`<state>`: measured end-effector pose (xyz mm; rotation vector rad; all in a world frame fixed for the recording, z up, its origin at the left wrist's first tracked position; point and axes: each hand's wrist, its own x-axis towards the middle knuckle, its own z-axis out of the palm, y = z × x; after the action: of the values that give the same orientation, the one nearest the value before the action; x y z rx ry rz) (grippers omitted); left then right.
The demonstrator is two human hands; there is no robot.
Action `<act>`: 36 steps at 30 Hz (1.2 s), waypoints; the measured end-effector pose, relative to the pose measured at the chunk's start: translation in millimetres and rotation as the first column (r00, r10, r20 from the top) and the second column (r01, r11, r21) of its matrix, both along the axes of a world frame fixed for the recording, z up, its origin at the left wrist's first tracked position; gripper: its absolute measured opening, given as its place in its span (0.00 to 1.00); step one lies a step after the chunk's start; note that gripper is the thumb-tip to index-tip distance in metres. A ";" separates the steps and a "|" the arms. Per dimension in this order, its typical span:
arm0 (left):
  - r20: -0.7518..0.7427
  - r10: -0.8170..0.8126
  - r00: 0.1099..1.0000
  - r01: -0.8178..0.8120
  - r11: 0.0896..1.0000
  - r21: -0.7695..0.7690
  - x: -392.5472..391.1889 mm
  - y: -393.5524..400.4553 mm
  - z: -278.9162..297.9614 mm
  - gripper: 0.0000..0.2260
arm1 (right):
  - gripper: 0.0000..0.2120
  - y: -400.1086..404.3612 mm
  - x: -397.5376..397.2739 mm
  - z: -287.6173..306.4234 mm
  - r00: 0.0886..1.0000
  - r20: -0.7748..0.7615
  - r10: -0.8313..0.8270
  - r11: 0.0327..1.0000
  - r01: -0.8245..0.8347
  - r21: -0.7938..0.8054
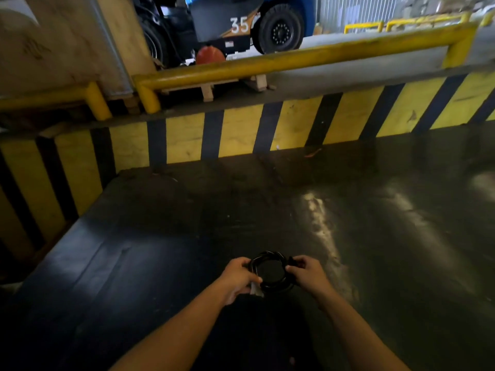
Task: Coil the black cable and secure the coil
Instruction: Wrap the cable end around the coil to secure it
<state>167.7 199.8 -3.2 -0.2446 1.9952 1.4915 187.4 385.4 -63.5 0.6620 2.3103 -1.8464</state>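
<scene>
The black cable is wound into a small round coil of several turns, held in the air between both hands above the dark floor. My left hand grips the coil's left side, and a small pale piece sticks out below its fingers. My right hand pinches the coil's right side, where a black end of the cable shows by the fingertips. Both forearms reach in from the bottom of the view.
A dark, glossy floor stretches ahead. A yellow-and-black striped curb borders it in front and on the left, topped by a yellow guard rail. A blue forklift is parked behind the rail.
</scene>
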 end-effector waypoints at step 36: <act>-0.190 -0.228 0.955 0.156 0.929 -0.335 7.7 -37.2 -52.4 0.27 | 0.29 -7.6 12.0 -17.5 0.930 0.248 0.273 0.935 -0.317 0.160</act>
<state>175.5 162.6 -55.6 -0.0054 2.3656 1.1110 199.4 377.8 -81.0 0.4771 2.3107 -1.3534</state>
